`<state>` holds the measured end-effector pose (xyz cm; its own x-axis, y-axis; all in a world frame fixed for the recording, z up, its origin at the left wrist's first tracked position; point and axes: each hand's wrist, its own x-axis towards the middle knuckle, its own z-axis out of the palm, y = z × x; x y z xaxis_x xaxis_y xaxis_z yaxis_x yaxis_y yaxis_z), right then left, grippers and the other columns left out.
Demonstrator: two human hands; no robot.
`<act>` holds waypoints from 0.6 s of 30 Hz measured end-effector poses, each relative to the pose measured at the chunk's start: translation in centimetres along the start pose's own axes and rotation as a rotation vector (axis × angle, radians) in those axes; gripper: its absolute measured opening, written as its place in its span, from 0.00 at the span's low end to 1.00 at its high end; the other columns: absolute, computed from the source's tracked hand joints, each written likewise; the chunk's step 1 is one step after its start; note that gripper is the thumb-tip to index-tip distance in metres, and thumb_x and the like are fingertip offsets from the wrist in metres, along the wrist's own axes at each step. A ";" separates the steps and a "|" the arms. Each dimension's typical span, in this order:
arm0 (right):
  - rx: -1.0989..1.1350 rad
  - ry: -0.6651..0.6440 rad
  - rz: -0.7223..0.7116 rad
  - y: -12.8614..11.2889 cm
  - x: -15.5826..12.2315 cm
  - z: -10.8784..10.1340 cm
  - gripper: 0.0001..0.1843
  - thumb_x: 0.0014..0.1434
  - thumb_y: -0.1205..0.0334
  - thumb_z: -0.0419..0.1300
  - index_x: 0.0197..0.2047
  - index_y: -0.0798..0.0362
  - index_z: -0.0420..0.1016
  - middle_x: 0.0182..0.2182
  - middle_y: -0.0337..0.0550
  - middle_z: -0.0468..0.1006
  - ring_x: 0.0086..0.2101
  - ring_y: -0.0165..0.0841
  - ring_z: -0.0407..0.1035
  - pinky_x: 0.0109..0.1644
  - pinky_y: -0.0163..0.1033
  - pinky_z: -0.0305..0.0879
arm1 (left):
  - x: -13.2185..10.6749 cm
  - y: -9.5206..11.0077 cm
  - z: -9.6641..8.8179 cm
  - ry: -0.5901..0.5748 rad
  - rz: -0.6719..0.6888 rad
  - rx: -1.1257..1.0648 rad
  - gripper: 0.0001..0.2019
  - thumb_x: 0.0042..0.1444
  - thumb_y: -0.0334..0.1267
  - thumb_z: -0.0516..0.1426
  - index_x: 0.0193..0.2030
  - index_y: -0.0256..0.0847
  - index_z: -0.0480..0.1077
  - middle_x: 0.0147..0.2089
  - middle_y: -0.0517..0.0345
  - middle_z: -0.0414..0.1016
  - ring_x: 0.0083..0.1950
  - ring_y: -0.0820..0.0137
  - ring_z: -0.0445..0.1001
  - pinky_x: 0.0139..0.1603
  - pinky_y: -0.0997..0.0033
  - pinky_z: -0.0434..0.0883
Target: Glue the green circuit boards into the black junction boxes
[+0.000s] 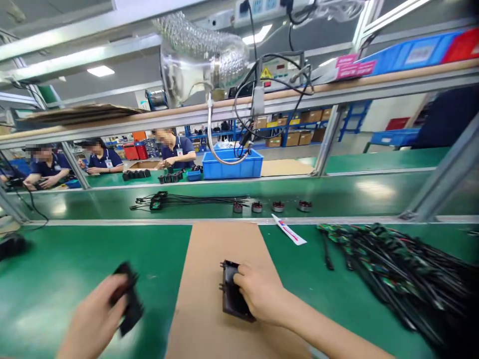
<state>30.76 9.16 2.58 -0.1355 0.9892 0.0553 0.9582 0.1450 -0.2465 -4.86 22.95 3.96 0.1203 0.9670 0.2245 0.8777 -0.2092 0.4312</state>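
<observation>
My left hand [98, 310] is closed on a black plastic part [130, 304], held tilted above the green tabletop; motion blurs it a little. My right hand [258, 291] grips a second piece, a shallow black plastic housing [232, 291] with small prongs along its left edge. That housing is over the brown cardboard sheet [209, 249], its hollow side facing me. The right thumb and fingers pinch its right side, so part of its inside is hidden. Whether the housing touches the cardboard I cannot tell.
On the right lies a heap of black cables with green circuit boards [389, 269]. A white tube [289, 230] lies near the rail. Behind it are several small round motors [278, 206] and wired boards [159, 199]. A blue bin [232, 165] and co-workers [175, 149] are farther back.
</observation>
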 end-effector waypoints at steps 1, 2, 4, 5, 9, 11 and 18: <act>0.025 -0.003 0.017 0.9 -0.5 1.2 0.11 0.51 0.73 0.52 0.33 0.53 0.74 0.34 0.50 0.72 0.38 0.40 0.64 0.39 0.42 0.58 | 0.9 3.8 1.2 -0.174 0.268 0.060 0.11 0.51 0.35 0.54 0.41 0.47 0.72 0.42 0.57 0.76 0.43 0.65 0.75 0.44 0.68 0.71; 0.052 -0.005 0.024 1.4 -0.9 2.3 0.12 0.51 0.73 0.52 0.35 0.54 0.74 0.35 0.50 0.72 0.40 0.41 0.64 0.41 0.42 0.59 | 1.9 7.8 2.9 -0.271 0.397 0.068 0.12 0.52 0.32 0.51 0.42 0.45 0.72 0.43 0.57 0.75 0.44 0.66 0.74 0.45 0.69 0.70; 0.123 0.005 0.043 1.9 -1.8 4.0 0.15 0.53 0.72 0.51 0.40 0.53 0.74 0.39 0.49 0.71 0.43 0.41 0.63 0.45 0.43 0.60 | 4.2 15.1 7.2 -0.403 0.534 0.080 0.12 0.53 0.30 0.52 0.42 0.43 0.72 0.44 0.57 0.74 0.47 0.67 0.72 0.46 0.71 0.68; 0.179 0.025 0.046 2.0 -2.3 4.6 0.16 0.54 0.72 0.51 0.44 0.52 0.73 0.41 0.49 0.70 0.44 0.40 0.62 0.47 0.43 0.61 | 5.1 18.0 9.5 -0.455 0.579 0.092 0.12 0.54 0.29 0.52 0.42 0.42 0.72 0.45 0.55 0.74 0.48 0.66 0.72 0.48 0.69 0.68; 0.482 0.200 0.006 2.4 -3.5 6.1 0.17 0.57 0.70 0.51 0.47 0.51 0.73 0.42 0.47 0.69 0.43 0.37 0.62 0.47 0.42 0.62 | 6.4 23.7 16.1 -0.685 0.702 0.092 0.08 0.60 0.35 0.56 0.44 0.36 0.71 0.46 0.52 0.73 0.48 0.65 0.71 0.51 0.59 0.68; 0.557 0.244 0.007 2.5 -3.7 6.7 0.16 0.58 0.71 0.49 0.46 0.52 0.73 0.40 0.47 0.69 0.42 0.37 0.62 0.47 0.42 0.62 | 5.8 24.0 17.0 -0.755 0.713 0.059 0.09 0.60 0.39 0.57 0.42 0.36 0.72 0.45 0.52 0.73 0.49 0.65 0.71 0.53 0.58 0.67; 0.606 0.230 0.079 2.2 -3.0 7.1 0.13 0.62 0.67 0.50 0.40 0.56 0.76 0.37 0.50 0.71 0.41 0.37 0.64 0.47 0.44 0.63 | -0.1 19.2 10.8 -0.563 0.295 -0.002 0.18 0.60 0.44 0.58 0.54 0.38 0.68 0.57 0.49 0.68 0.59 0.61 0.64 0.62 0.53 0.60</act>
<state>31.48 6.60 -5.01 0.0512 0.9777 0.2038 0.6424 0.1240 -0.7563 17.00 20.37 2.83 0.5830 0.7967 -0.1596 0.7694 -0.4782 0.4234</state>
